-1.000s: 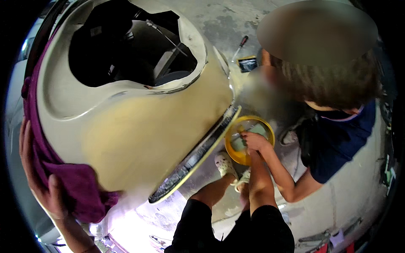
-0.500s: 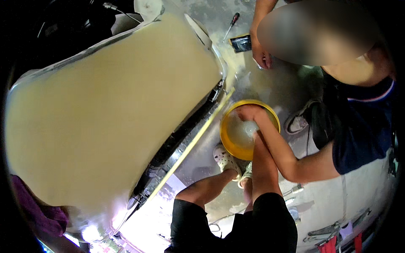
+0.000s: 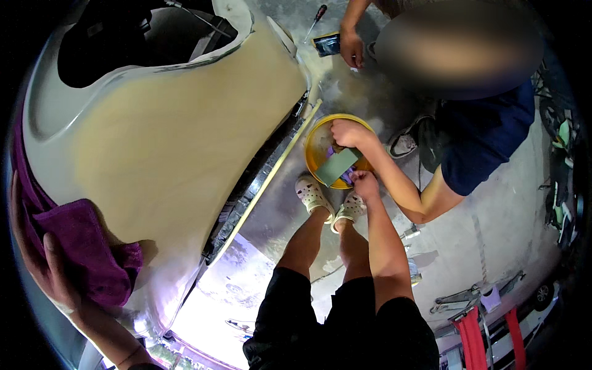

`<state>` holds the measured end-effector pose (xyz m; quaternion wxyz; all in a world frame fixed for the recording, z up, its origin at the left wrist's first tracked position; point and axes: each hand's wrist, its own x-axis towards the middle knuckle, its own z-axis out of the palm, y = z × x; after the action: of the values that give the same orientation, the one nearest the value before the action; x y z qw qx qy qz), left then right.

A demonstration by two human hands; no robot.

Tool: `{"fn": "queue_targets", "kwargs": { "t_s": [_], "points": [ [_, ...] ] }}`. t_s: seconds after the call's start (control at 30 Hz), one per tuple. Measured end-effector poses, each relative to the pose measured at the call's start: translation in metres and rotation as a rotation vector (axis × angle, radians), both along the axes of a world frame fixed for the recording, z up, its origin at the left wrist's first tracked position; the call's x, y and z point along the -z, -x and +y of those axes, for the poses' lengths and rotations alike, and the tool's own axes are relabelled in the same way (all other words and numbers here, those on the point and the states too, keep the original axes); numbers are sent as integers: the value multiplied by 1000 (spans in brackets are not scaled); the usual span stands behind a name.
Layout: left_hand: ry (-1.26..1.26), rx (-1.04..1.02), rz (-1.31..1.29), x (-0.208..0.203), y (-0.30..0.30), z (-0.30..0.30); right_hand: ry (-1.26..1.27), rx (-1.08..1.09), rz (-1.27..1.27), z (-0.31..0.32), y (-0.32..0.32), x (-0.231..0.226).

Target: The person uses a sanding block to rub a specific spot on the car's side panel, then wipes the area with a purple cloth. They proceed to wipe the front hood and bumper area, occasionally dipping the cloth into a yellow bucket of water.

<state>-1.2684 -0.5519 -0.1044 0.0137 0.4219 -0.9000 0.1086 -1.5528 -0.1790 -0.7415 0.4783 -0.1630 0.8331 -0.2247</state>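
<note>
The person's left hand [image 3: 46, 271] presses a purple cloth [image 3: 86, 256] flat against the side of a big cream car body [image 3: 166, 135], with the fingers spread over the cloth. The person's right hand [image 3: 365, 184] reaches down to a yellow bucket [image 3: 316, 154] on the floor by the person's feet, its grip pinching a grey-green sanding sheet [image 3: 338, 166]. A second person crouches beside the bucket, with one hand [image 3: 346, 131] inside it, touching the sheet. A screwdriver [image 3: 314, 18] lies on the floor farther off.
</note>
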Motion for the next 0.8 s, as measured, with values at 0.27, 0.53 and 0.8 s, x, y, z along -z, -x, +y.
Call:
{"fn": "queue_targets", "kwargs": {
  "t_s": [0.27,0.53,0.8],
  "points": [
    [-3,-5,5,-6,6,-2,346,-66,151,-20,-39,-62],
    [-42,-7,68,5,6,-2,235,-377,325,3,-67,-60],
    [-25,-29,24,4,5,1,-141,-370,68,-49,-20,-86]
  ]
}}
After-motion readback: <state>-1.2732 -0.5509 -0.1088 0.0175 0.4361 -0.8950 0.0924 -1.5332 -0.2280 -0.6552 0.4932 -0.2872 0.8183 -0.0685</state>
